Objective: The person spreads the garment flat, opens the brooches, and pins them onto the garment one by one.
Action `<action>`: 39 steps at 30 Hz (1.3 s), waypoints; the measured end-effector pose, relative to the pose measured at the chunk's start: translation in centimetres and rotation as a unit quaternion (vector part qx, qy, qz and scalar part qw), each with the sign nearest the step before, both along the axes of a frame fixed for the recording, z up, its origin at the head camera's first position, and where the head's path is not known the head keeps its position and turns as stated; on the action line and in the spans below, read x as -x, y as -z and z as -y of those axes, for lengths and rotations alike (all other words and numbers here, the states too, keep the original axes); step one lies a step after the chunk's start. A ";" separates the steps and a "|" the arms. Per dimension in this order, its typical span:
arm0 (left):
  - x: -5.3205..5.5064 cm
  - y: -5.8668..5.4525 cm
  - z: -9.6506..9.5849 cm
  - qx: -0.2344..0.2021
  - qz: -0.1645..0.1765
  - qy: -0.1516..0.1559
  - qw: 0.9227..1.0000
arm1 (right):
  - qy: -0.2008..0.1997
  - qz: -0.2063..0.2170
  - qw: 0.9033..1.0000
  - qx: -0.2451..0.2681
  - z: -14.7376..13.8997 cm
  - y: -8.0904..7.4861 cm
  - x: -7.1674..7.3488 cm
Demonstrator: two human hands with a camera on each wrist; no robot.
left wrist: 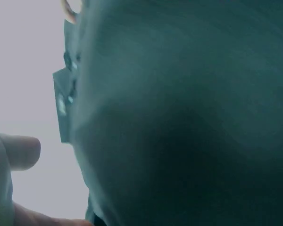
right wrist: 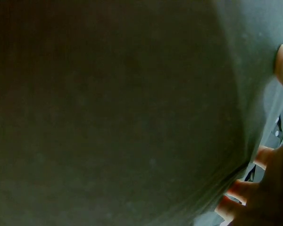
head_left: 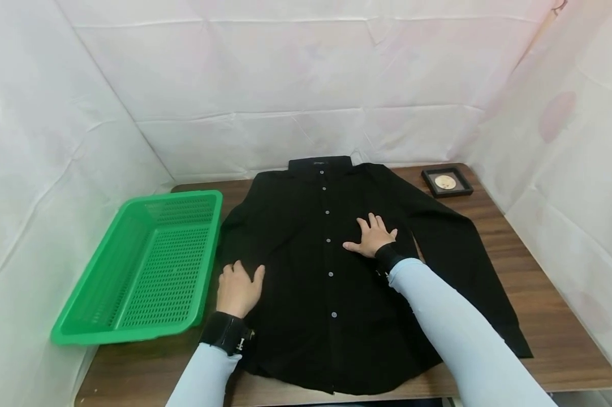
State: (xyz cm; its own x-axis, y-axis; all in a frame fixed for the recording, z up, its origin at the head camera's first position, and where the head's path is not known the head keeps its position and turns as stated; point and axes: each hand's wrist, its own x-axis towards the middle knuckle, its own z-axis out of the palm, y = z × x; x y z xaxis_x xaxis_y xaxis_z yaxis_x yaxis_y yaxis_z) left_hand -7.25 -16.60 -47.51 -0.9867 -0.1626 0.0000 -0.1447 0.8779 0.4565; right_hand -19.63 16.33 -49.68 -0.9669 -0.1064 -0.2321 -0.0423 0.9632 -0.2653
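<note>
The shirt (head_left: pixel 296 243) bears a label (head_left: pixel 319 163) — illegibly small.

The desk (head_left: pixel 565 345) has a brown wood-grain top with a rounded near right corner. A black shirt (head_left: pixel 296 254) lies spread across its middle, front up, collar (head_left: pixel 320 164) at the far edge and one sleeve (head_left: pixel 476 277) slanting toward the near right. A green basket (head_left: pixel 210 254) stands on the left; a small black square tray (head_left: pixel 451 193) sits far right.

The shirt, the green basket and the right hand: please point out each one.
Shirt (head_left: pixel 313 271), head view: front, beside the buttons.
Green basket (head_left: pixel 166 274), head view: slotted bottom.
Right hand (head_left: pixel 372 237), head view: back of the hand.
</note>
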 end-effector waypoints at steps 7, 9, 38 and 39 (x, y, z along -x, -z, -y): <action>-1.4 1.2 1.1 0.037 -0.003 -0.058 0.998 | -0.001 -0.008 1.000 -0.005 0.2 -0.9 -0.7; -1.6 1.4 1.7 0.033 0.012 -0.059 0.998 | -0.003 -0.007 1.000 -0.007 0.4 -0.9 -0.8; -1.1 1.3 2.5 -0.040 -0.008 -0.024 0.999 | 0.002 0.007 1.000 -0.012 0.2 0.4 -0.3; -1.1 1.2 2.4 -0.038 -0.019 -0.025 0.999 | 0.003 0.009 1.000 -0.012 0.2 0.6 -0.2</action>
